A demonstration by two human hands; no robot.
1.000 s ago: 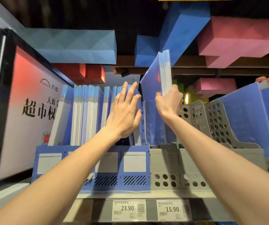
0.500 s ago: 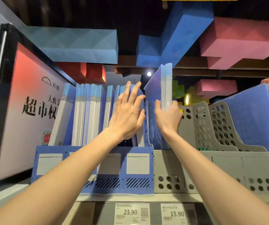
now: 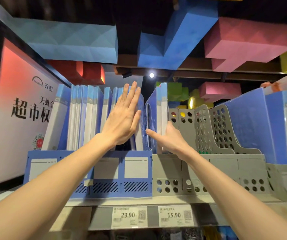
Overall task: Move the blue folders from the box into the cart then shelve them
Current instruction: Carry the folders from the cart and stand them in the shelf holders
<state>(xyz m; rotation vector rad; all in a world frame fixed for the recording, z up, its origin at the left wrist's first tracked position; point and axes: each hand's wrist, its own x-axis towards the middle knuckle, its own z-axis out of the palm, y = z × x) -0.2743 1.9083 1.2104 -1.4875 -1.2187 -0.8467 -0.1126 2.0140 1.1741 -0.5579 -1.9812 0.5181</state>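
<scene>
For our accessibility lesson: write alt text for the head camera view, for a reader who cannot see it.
A person's right hand slots a blue folder into a row of blue folders standing in a blue file rack on a shop shelf, while the flat left hand presses the row aside. Empty grey racks stand to the right; price tags read 23.90 and 15.90.

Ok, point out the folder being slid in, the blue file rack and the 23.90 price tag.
Folder (image 3: 158,108): head view, on its white spine.
Blue file rack (image 3: 135,183): head view, on its front panel, right end.
23.90 price tag (image 3: 129,216): head view, on the printed price.
</scene>
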